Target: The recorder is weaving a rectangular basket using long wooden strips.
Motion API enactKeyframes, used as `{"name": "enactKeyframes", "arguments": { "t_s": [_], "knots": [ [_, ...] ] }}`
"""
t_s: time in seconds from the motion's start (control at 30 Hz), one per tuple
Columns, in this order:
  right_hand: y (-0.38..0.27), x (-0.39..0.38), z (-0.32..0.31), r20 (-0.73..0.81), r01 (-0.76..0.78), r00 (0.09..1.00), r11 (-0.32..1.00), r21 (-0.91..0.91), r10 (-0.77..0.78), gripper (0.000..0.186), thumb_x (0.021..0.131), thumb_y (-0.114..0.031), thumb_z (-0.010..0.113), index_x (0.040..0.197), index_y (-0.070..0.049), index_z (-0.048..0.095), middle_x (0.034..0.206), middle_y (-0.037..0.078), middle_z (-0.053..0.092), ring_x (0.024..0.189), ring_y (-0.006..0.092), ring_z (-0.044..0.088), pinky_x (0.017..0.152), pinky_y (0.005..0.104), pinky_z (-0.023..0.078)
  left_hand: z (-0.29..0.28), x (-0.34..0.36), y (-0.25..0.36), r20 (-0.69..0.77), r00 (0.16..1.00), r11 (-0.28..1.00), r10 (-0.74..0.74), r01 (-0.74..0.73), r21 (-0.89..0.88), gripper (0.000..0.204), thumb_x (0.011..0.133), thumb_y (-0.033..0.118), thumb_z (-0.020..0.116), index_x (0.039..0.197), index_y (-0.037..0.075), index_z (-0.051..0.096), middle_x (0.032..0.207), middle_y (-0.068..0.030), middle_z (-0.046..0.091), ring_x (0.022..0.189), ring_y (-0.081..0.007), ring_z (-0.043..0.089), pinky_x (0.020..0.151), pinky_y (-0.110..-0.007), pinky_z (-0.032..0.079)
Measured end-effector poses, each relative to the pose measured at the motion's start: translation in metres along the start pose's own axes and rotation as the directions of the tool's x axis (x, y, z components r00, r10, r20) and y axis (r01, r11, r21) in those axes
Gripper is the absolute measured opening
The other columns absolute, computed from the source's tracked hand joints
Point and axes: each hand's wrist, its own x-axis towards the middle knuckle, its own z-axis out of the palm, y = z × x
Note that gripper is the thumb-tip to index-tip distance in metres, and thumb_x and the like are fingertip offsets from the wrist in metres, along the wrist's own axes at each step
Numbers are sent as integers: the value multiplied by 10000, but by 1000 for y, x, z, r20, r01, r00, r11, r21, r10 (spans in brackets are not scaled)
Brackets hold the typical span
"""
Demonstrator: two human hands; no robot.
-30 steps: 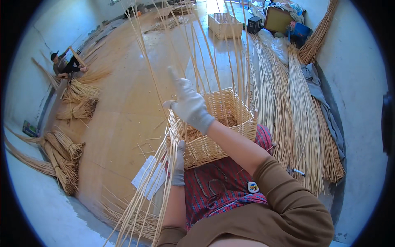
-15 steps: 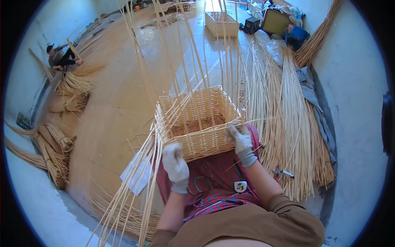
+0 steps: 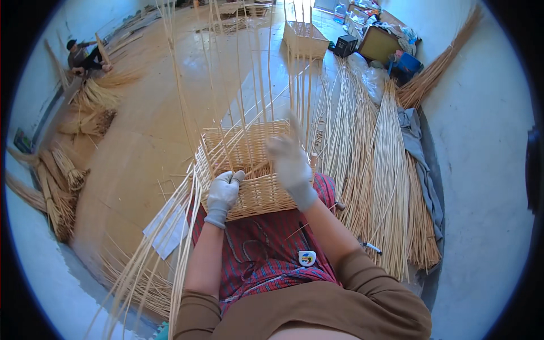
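Left hand (image 3: 224, 194), shifted up to front edge of wicker basket (image 3: 263, 199), clamped on it; right hand (image 3: 290, 167) raised, blurred, grip untellable; hasty pull might crack upright stakes (image 3: 173, 45)

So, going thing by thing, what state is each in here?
Left hand: gloved, curled at the basket's near rim
Right hand: gloved, motion-blurred, grip unclear
Basket: open-topped, woven sides, long rods still standing up
Far basket: standing on the floor
Paper sheet: lying beneath loose strands
Pale canes: spread lengthwise along the floor
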Motion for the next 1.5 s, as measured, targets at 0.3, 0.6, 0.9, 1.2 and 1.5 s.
{"name": "enactKeyframes", "arguments": {
  "t_s": [0.3,0.6,0.9,1.2,1.5],
  "knots": [
    [68,-79,-59,39,-212,977,921,326,211,187,1130,-171,462,1224,-55,575,1116,107,720,1114,217,721,684,290,642,10,-10,66,-329,911,952,249,-166,259,579,890,308,848,1304,76,516,757,32,582,673,-108,540,627,-332,483],
    [-15,-84,-57,227,-416,904,871,262,363,179,1080,-106,524,1161,-36,668,1083,62,744,753,141,700,603,262,565,9,17,49,-253,920,950,299,-312,-15,590,841,243,900,1289,81,552,749,38,482,629,-82,444,567,-295,446],
    [63,-66,-111,-358,-366,767,822,437,532,203,991,-106,729,1181,-53,681,1060,73,730,837,141,692,669,282,564,41,-18,78,-228,722,754,653,-596,275,335,1012,168,677,1306,32,593,900,-119,680,747,-247,687,663,-379,521],
    [22,33,-64,-115,-58,993,985,-161,39,379,1053,-92,551,1428,-50,529,1114,143,723,927,204,720,858,341,585,89,2,55,1,975,965,221,-219,146,376,1082,383,543,1148,27,642,945,-193,727,888,-411,698,780,-491,525],
    [11,-113,-52,152,-497,865,861,111,479,235,1089,-199,592,1255,-55,676,964,50,740,914,101,693,799,279,582,87,-44,28,-318,790,797,524,-587,-144,293,995,166,723,1241,33,633,1088,-113,726,933,-193,689,794,-352,543]
  ]
}}
